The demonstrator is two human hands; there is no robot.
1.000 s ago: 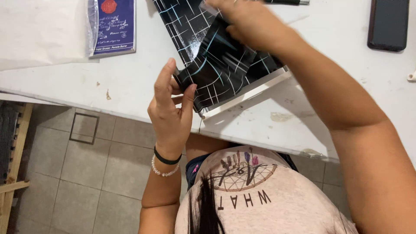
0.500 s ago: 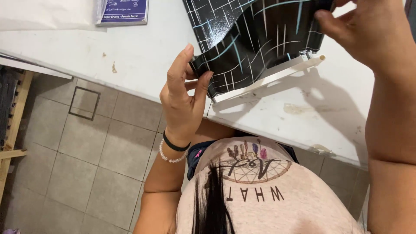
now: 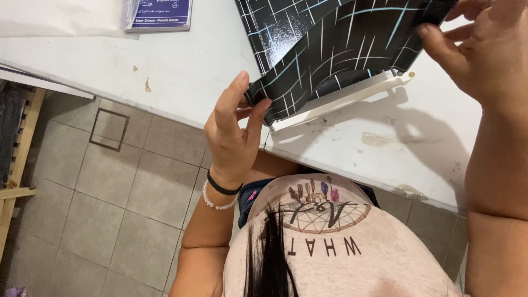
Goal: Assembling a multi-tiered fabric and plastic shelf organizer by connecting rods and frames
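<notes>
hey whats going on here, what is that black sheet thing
A person at a white table holds a shiny black sheet with thin pale lines in both bare hands. The left hand pinches its lower corner; the right hand grips its upper right edge. A white strip lies under the sheet, and a blue booklet sits farther back.

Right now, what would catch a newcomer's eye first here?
A glossy black sheet crossed with white and blue lines, lifted over the white table at top centre. The left hand pinches its lower corner and the right hand grips its upper right edge. A white strip lies just beneath.
</notes>
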